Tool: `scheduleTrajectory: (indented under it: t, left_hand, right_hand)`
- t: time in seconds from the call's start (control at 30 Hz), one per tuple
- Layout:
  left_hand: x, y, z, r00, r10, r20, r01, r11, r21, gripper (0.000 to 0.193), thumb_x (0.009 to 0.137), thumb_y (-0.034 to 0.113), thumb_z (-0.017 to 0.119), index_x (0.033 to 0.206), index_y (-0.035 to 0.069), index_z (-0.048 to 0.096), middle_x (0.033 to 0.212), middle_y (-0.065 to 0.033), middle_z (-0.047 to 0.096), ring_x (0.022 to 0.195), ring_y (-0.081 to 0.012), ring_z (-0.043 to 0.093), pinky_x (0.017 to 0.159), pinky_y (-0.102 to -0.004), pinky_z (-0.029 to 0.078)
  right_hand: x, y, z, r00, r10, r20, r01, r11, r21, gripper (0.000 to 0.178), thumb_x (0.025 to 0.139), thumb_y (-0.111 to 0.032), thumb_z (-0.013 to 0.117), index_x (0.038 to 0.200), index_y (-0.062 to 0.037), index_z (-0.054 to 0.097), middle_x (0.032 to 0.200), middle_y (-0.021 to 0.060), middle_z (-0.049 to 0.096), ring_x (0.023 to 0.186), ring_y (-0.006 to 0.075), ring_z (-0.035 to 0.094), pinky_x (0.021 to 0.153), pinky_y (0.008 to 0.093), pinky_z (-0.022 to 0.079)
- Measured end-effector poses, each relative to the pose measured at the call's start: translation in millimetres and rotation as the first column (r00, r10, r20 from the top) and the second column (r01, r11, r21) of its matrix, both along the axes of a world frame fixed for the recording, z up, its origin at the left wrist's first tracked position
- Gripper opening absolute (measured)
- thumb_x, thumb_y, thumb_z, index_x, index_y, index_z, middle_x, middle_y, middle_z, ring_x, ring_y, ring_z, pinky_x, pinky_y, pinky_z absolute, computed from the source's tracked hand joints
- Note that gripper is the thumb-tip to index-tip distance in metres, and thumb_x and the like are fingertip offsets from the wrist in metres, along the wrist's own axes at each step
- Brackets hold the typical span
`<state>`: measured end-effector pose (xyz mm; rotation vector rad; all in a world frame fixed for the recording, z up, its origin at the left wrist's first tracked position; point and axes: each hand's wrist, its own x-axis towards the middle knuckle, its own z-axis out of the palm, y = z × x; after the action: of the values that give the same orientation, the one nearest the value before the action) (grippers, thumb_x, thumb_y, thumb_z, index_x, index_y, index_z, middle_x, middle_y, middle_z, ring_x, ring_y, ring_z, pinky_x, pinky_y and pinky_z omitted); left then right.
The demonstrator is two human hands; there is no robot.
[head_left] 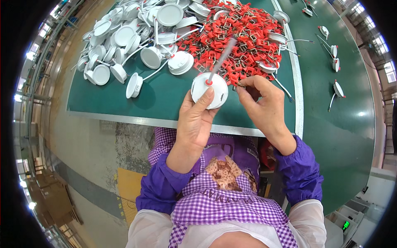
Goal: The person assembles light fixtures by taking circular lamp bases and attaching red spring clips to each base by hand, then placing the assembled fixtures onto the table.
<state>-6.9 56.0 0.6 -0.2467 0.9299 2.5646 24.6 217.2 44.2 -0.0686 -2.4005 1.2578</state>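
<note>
White lamp (219, 88): above near edge of surface (111, 99), in left hand (193, 126), thumb across face, fingers beneath | right hand (266, 108): fingertips pinched on small clip (239, 86) | I judge lamp light, stiff, slick; I'd grip its rim, sparing the cable (221, 62).

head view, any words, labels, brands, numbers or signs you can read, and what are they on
Apron: upside-down lettering, not copied out here.
Green display: characters too small to read.
Front-left light: rim mark, too small to read.
Held light: nothing legible.
</note>
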Motion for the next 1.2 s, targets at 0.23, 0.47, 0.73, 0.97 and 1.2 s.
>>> scheduleTrajectory:
  t: [0.23,0.47,0.73,0.97,1.2]
  left_hand:
    - [7,14,1,0.971,-0.22,0.093,0.22,0.975,0.002,0.039,0.089,0.012,0.072,0.122,0.009,0.051,0.114,-0.0048,0.062,0.103,-0.0169,0.063,0.078,-0.0324,0.053]
    - [0,8,2,0.963,-0.27,-0.01,0.268,0.961,-0.069,0.036,0.091,0.011,0.067,0.123,0.009,0.05,0.112,-0.006,0.063,0.099,-0.0169,0.064,0.074,-0.0306,0.056]
    - [-5,11,-9,0.982,-0.126,-0.141,0.102,0.981,-0.163,0.031,0.085,-0.001,0.072,0.106,0.001,0.049,0.104,-0.0094,0.063,0.093,-0.0133,0.064,0.082,-0.0278,0.056]
    - [-9,6,-11,0.933,-0.11,-0.343,0.014,0.963,-0.271,0.031,0.087,0.001,0.072,0.111,0.0,0.053,0.104,-0.0071,0.064,0.093,-0.0098,0.062,0.081,-0.0237,0.052]
    - [-16,-6,-6,0.894,-0.222,-0.389,0.075,0.931,-0.358,0.035,0.085,-0.001,0.072,0.117,-0.001,0.057,0.107,-0.0079,0.065,0.097,-0.0112,0.062,0.084,-0.0245,0.053]
  right_hand:
    - [13,-10,-2,0.999,-0.05,0.011,0.051,0.999,-0.016,0.013,0.08,-0.001,0.071,0.092,0.0012,0.066,0.078,0.0124,0.065,0.065,0.0206,0.065,0.059,0.0301,0.051]
    - [21,-1,11,0.991,-0.13,0.033,0.123,0.979,0.163,0.013,0.082,-0.001,0.07,0.095,0.0,0.066,0.08,0.0125,0.064,0.067,0.0242,0.065,0.058,0.0329,0.05]
    - [16,-18,5,0.996,-0.078,0.036,0.069,0.976,0.208,0.018,0.081,0.0,0.07,0.098,-0.0017,0.066,0.082,0.013,0.064,0.068,0.0296,0.065,0.058,0.0368,0.051]
    - [7,-30,5,0.999,-0.044,-0.012,0.045,0.943,0.33,0.021,0.079,0.001,0.07,0.099,-0.0023,0.065,0.082,0.0127,0.064,0.068,0.0295,0.065,0.056,0.0369,0.051]
    - [3,-31,-3,0.998,-0.046,-0.041,0.056,0.964,0.262,0.022,0.077,0.005,0.071,0.097,-0.0014,0.064,0.081,0.0121,0.064,0.068,0.0287,0.065,0.057,0.0349,0.051]
